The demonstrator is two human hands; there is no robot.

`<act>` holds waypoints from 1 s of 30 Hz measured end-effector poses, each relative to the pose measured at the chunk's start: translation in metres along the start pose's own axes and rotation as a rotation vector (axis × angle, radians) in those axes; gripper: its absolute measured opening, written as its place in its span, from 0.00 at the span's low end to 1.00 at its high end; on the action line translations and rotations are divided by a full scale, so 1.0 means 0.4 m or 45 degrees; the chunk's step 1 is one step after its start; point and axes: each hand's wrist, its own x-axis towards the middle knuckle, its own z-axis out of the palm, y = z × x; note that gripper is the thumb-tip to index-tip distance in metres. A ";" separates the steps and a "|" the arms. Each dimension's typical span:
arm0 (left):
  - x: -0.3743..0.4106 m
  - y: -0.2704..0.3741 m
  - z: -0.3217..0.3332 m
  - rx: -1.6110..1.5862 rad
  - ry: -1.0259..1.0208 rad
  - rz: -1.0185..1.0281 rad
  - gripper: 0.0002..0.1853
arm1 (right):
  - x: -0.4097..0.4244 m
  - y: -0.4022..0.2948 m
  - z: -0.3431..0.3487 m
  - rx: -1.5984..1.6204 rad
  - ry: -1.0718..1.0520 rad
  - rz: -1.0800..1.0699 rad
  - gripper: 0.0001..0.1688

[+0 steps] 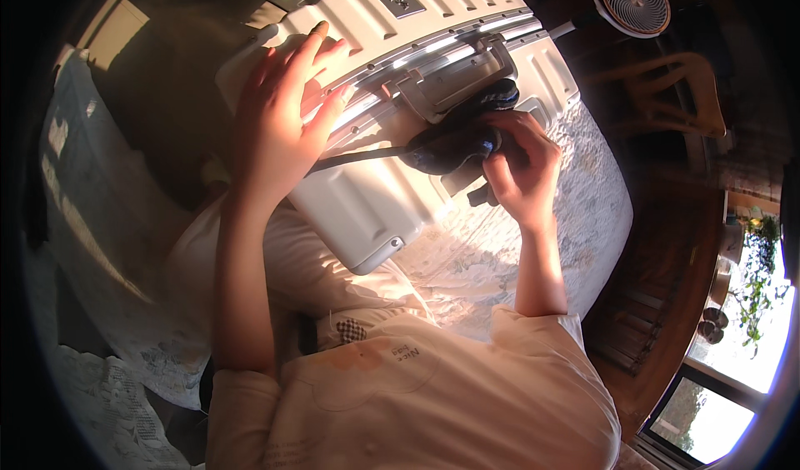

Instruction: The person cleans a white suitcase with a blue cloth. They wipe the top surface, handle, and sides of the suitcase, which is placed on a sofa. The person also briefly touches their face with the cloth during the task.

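A cream hard-shell suitcase (356, 207) with ribbed sides lies before me. Along its middle runs a metal frame (437, 48) with rivets, and a carry handle (450, 85) sits on that frame. My left hand (290, 101) is spread over the left part of the suitcase, its thumb by the frame; contact is hard to judge. At the near side of the handle, my right hand (525, 157) grips a glossy black padded item (447, 151) whose exact kind I cannot tell. From it a thin black strap (362, 156) stretches left towards my left wrist.
Under the suitcase is a pale quilted, patterned cover (581, 189). A round fan (631, 1) stands at the upper right, with a wooden chair (681, 95) below it. Potted plants (756, 276) sit by a bright window at right. Pale lace-edged fabric (115, 401) hangs at lower left.
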 end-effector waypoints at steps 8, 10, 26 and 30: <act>-0.013 -0.015 0.014 0.005 0.002 -0.036 0.25 | 0.048 -0.055 0.040 -0.153 0.532 -0.120 0.26; 0.002 -0.006 0.007 -0.030 0.014 0.025 0.25 | 0.066 -0.093 0.063 -0.418 0.107 -0.274 0.32; 0.003 -0.007 0.006 -0.060 0.005 0.012 0.23 | 0.060 -0.060 0.014 -0.612 0.110 -0.091 0.24; 0.005 -0.010 0.010 -0.097 -0.009 -0.003 0.24 | 0.046 -0.136 0.100 -0.654 -0.035 -0.195 0.29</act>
